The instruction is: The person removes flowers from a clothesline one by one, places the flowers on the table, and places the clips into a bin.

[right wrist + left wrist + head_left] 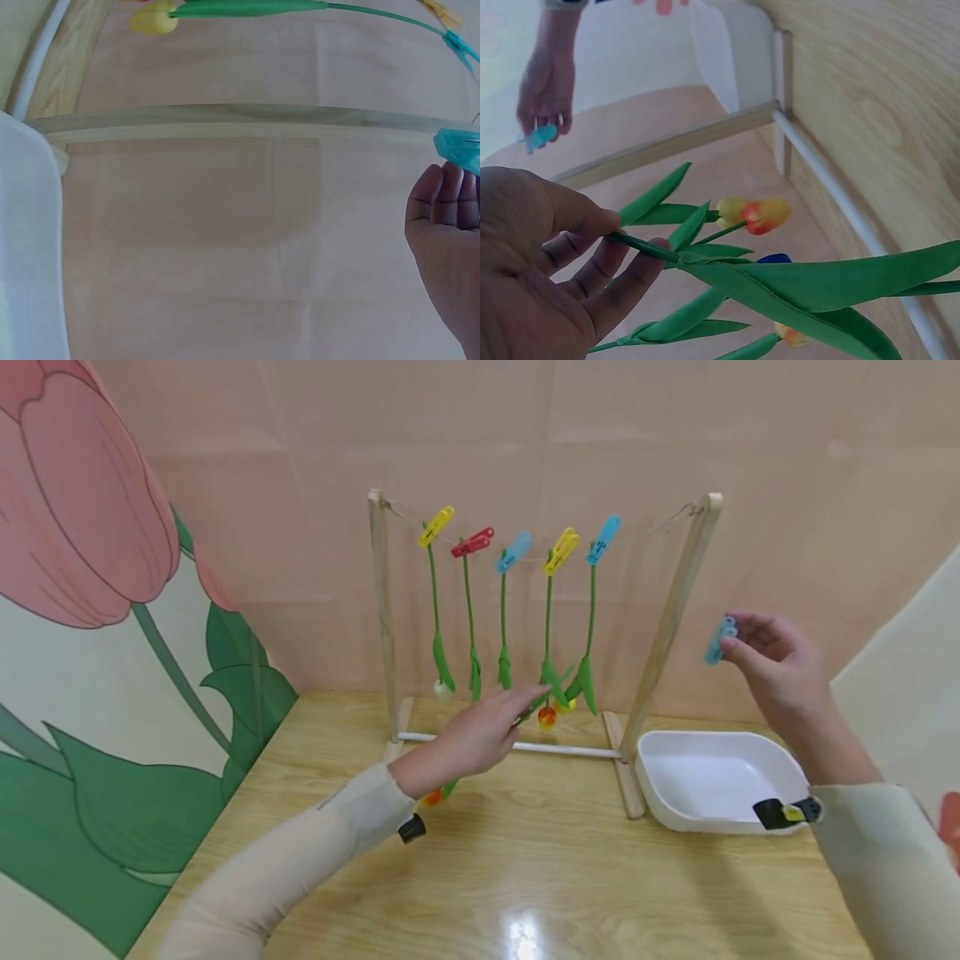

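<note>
My left hand (491,727) pinches the green stem (641,245) of an artificial tulip between thumb and fingers. Its long leaves (817,281) stretch away from the hand, and its orange-yellow bloom (432,797) shows below my left forearm. My right hand (783,668), raised to the right of the wooden frame, pinches a light blue clothespin (721,641). Several tulips hang head down from a string between the posts, each clipped by a clothespin: yellow (437,527), red (472,542), pale blue (513,552), yellow (562,552) and blue (603,540).
The frame has a left post (382,610), a right post (671,618) and a white bottom bar (562,749). A white basin (712,777) stands on the wooden table (562,877) beside the right post. A pinkish cloth (315,543) hangs behind.
</note>
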A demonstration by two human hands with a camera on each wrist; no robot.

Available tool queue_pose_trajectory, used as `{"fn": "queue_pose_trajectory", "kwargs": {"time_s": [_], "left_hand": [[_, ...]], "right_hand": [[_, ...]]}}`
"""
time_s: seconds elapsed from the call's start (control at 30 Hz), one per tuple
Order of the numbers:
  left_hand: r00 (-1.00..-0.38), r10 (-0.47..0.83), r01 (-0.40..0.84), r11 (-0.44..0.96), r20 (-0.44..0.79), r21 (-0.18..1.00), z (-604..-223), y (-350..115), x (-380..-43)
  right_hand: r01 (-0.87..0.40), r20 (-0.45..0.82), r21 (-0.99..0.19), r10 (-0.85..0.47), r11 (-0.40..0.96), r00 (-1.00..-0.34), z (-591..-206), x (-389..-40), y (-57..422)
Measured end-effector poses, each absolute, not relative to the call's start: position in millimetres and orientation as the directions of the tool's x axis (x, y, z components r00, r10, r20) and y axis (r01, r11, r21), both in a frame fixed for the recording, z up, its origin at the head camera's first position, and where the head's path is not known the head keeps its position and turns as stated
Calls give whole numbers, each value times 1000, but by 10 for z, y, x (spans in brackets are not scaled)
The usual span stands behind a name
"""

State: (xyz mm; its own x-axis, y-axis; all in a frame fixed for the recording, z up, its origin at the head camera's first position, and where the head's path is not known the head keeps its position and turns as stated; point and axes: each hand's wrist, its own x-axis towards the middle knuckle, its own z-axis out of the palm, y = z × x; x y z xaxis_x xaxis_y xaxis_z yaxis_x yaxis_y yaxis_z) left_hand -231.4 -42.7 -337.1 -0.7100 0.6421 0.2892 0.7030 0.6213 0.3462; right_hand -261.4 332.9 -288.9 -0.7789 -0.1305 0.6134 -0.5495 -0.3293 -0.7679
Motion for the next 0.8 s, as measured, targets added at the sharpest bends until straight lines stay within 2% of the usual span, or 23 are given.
{"fn": "queue_pose_trajectory", "kwargs": {"time_s": [0.27,0.63,0.8], "left_hand": [[-739,637,668,653,217,358,-3475,-422,-2324],[-759,632,651,727,157,219,-3569,-404,-2308],[-751,639,660,738,168,141,-3653,-410,-2303]], "right_hand": [[-519,547,-830,-117,-203,-829,-3046,-2587,3414],[-458,472,-877,-81,-149,-878,-3272,-2536,3485],[-427,433,-901,-93,-78,-896,-3369,-2511,3534]]}}
